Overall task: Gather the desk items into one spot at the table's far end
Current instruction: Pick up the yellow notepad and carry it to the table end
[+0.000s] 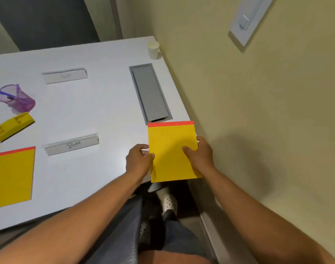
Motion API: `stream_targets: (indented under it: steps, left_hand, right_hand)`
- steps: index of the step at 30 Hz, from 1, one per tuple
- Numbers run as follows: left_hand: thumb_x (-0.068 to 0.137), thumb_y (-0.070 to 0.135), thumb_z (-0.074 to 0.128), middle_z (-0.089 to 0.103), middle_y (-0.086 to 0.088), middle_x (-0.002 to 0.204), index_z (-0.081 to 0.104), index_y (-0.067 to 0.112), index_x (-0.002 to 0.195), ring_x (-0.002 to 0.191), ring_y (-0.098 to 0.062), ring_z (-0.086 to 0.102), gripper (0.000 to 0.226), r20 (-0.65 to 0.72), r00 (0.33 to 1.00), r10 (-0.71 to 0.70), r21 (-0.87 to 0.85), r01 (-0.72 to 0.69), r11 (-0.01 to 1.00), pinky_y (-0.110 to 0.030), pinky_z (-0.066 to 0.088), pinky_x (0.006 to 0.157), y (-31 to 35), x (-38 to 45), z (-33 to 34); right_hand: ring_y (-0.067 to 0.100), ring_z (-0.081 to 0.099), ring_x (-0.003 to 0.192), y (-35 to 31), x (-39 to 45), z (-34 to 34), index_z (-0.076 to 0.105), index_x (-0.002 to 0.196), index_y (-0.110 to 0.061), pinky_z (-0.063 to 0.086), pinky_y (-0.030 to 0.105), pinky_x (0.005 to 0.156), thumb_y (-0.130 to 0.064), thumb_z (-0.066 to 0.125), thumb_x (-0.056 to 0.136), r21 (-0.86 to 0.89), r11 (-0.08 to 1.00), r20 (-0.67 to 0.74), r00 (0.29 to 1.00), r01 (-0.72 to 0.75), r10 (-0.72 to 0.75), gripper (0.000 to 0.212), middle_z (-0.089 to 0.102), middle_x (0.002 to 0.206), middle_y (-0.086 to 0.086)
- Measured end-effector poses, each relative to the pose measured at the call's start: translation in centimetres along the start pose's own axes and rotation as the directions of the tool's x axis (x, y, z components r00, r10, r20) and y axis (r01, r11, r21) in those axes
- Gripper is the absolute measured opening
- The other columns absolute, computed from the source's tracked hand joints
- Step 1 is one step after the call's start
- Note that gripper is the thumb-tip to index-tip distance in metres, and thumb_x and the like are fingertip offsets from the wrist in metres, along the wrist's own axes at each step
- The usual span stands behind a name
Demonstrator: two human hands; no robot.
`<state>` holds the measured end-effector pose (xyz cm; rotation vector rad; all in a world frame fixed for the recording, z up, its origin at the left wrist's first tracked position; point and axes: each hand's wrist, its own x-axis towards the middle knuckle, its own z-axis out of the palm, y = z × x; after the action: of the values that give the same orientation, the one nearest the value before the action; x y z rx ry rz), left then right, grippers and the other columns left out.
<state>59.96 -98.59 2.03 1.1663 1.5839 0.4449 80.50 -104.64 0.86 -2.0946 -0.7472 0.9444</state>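
Observation:
A yellow notepad (pixel 170 147) with a red top strip sits over the near right corner of the white table (pixel 105 103), overhanging its edge. My left hand (pixel 139 161) grips its left side, thumb on top. My right hand (pixel 200 155) grips its right side, thumb on the cover. A second yellow notepad (pixel 11 177) lies at the near left. A yellow eraser block (pixel 13 126) and a purple mesh pen cup (pixel 16 99), tipped over with a pen in it, lie at the left. Two name plates, "DEAR" (pixel 72 144) and "META" (pixel 65 75), lie mid-table.
A grey cable hatch (pixel 150 92) is set into the table near its right edge. A paper cup (pixel 153 50) stands at the far right corner. A beige wall runs along the right, close to the table. My legs and shoes show below the near edge.

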Motion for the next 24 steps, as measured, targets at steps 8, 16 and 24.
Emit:
stream_targets:
  steps: [8, 16, 24]
  left_hand:
    - [0.091, 0.006, 0.074, 0.073, -0.007, 0.100, 0.070, 0.014, 0.125, 0.100, -0.032, 0.073, 0.035, -0.062, 0.996, -0.058, 0.003, 0.058, 0.998, -0.049, 0.060, 0.094, -0.5, 7.9, 5.3]
    - [0.091, 0.005, 0.071, 0.075, -0.005, 0.100, 0.075, 0.014, 0.117, 0.092, -0.021, 0.067, 0.027, -0.137, 0.990, -0.020, 0.029, 0.024, 0.999, -0.033, 0.051, 0.085, 0.9, 14.0, 8.7]
    - [0.091, 0.014, 0.079, 0.069, -0.001, 0.091, 0.073, 0.010, 0.123, 0.088, -0.019, 0.065, 0.032, -0.197, 0.980, -0.008, 0.038, 0.015, 0.999, -0.030, 0.049, 0.086, 0.5, 15.4, 9.4]
  right_hand:
    - [0.028, 0.061, 0.125, 2.1, 10.4, 2.3, 0.053, 0.145, -0.013, 0.043, 0.030, 0.092, -0.026, 0.080, 0.092, -0.132, 0.990, 0.028, 0.998, -0.047, 0.051, 0.060, 0.061, 0.139, 0.006]
    - [0.035, 0.057, 0.124, 0.9, 17.7, 3.2, 0.054, 0.141, -0.007, 0.050, 0.044, 0.106, -0.028, 0.077, 0.095, -0.387, 0.922, 0.042, 0.999, 0.009, 0.008, 0.055, 0.049, 0.140, 0.015]
    - [0.036, 0.050, 0.124, 1.0, 19.0, 4.8, 0.056, 0.127, -0.005, 0.045, 0.042, 0.103, -0.029, 0.077, 0.095, -0.542, 0.838, 0.010, 0.997, 0.064, -0.070, 0.045, 0.051, 0.135, 0.016]
